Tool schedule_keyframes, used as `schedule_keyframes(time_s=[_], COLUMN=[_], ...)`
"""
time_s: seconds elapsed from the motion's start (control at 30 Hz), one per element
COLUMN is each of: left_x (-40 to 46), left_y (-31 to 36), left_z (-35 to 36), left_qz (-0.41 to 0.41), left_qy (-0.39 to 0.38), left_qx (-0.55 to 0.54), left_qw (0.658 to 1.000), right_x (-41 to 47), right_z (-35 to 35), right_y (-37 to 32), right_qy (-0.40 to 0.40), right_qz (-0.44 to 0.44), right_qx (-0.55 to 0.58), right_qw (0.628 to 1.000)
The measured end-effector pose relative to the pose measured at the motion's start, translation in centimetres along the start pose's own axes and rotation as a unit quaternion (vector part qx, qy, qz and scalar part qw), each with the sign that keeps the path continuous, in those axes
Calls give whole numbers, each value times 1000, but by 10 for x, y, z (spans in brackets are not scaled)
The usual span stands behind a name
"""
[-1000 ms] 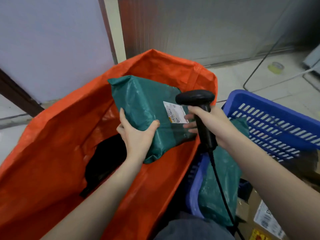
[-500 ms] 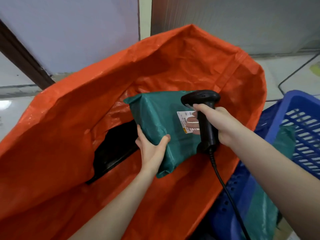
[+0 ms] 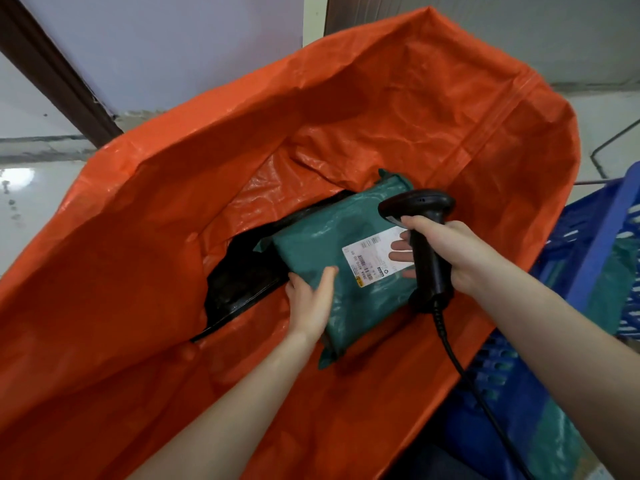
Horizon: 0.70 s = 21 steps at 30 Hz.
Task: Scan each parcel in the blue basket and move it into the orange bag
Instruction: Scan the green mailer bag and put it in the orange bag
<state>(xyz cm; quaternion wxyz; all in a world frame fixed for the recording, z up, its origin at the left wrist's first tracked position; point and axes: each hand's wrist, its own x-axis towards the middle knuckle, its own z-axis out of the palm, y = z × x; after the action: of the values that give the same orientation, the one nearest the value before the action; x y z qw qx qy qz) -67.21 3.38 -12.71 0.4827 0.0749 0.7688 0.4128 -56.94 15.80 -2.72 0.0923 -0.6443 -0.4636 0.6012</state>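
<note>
The left hand (image 3: 310, 301) reaches forward into the orange bag (image 3: 398, 109), thumb laid over the top face of the green parcel (image 3: 332, 251) and fingers tucked under its near left edge, gripping it. The right hand (image 3: 446, 252) curls round the handle of the black scanner (image 3: 420, 230); its fingertips show past the handle, over the white label (image 3: 374, 256) on the parcel's upper face. The scanner's head points left across the parcel, and its cable (image 3: 464, 368) trails down toward the lower right.

The parcel sits low inside the bag's open mouth, tilted, partly over a black parcel (image 3: 242, 278) lying deeper in the bag. Whether it rests on that one cannot be told.

The bag's far wall stands high behind the hands; its left wall slopes wide and slack. Just right of the bag stands the blue basket (image 3: 599, 237), with more green parcels (image 3: 620, 282) inside. Beyond lie a pale floor (image 3: 31, 188), a light wall (image 3: 173, 46) and a dark door frame (image 3: 59, 71).
</note>
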Motion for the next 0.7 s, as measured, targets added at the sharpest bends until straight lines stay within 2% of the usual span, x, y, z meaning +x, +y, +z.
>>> schedule_keyframes(time_s=[0.13, 0.2, 0.33, 0.7], left_x=[-4, -7, -22, -119], left_y=[6, 15, 54, 149], left_z=[0, 4, 11, 34], left_qz=[24, 69, 155, 361], left_qy=[-1, 8, -26, -87], left_qx=[14, 42, 57, 83], left_qw=[1000, 997, 986, 925], right_x=[-3, -6, -18, -110], right_z=[-1, -3, -10, -80], right_y=[-1, -2, -9, -39], right_qy=[0, 3, 6, 12], right_qz=[-1, -3, -10, -130], right_qx=[7, 14, 47, 121], right_qw=[1000, 1000, 999, 984])
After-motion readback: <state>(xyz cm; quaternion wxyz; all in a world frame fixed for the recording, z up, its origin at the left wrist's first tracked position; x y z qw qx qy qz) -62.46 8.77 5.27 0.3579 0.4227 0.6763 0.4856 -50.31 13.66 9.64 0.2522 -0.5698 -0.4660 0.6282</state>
